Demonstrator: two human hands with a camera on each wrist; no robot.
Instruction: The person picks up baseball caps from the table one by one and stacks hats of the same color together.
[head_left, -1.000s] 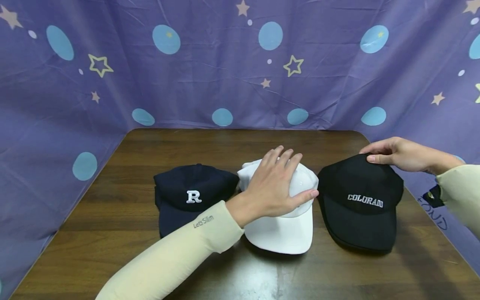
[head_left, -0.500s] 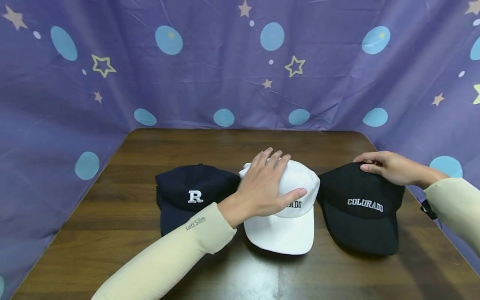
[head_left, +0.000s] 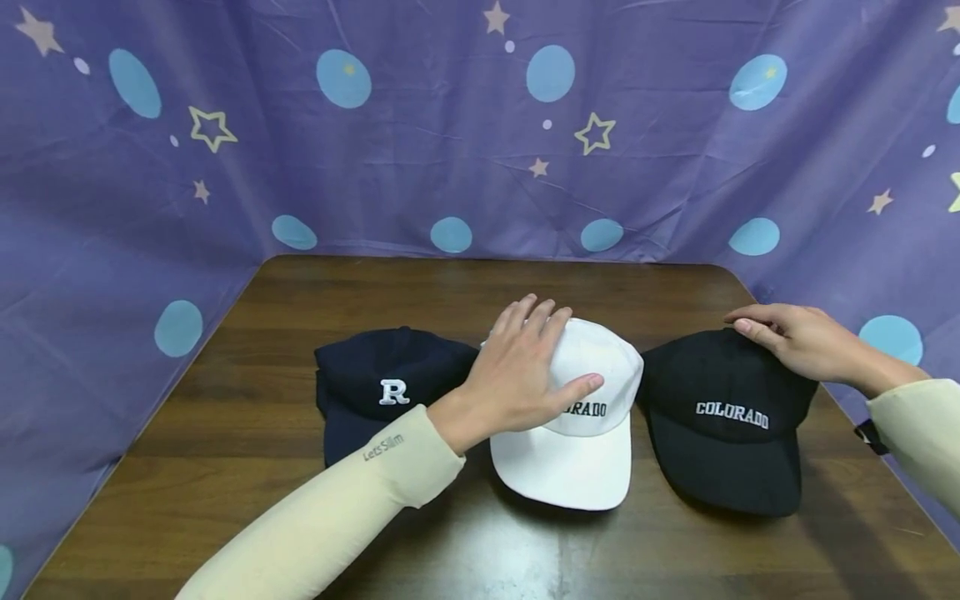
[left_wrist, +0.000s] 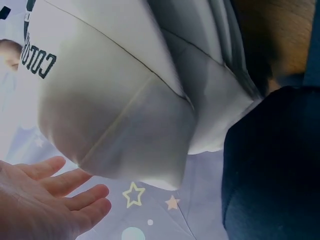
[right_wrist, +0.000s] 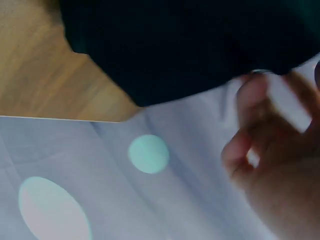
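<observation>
A white baseball cap [head_left: 592, 462] sits mid-table, its dark lettering partly covered by my left hand [head_left: 517, 371]. That hand lies over the crown with spread, fairly straight fingers; the left wrist view shows fingertips [left_wrist: 97, 192] at the crown's edge, and firm contact cannot be told. A black baseball cap [head_left: 720, 462] lettered COLORADO stands to the right. My right hand [head_left: 813, 342] pinches the top of its crown with thumb and fingers. In the right wrist view its fingers [right_wrist: 252, 95] bend against the dark cap fabric [right_wrist: 165, 55].
A navy cap [head_left: 360, 362] with a white R stands left of the white one, its brim partly behind my left sleeve [head_left: 322, 517]. The caps form a row on a brown wooden table [head_left: 480, 287]. A purple curtain [head_left: 480, 192] with stars and dots hangs around it.
The black cap and my right hand have come down slightly; in the last half second they shift a little rightward. My left hand has slid left over the white cap, uncovering more lettering.
</observation>
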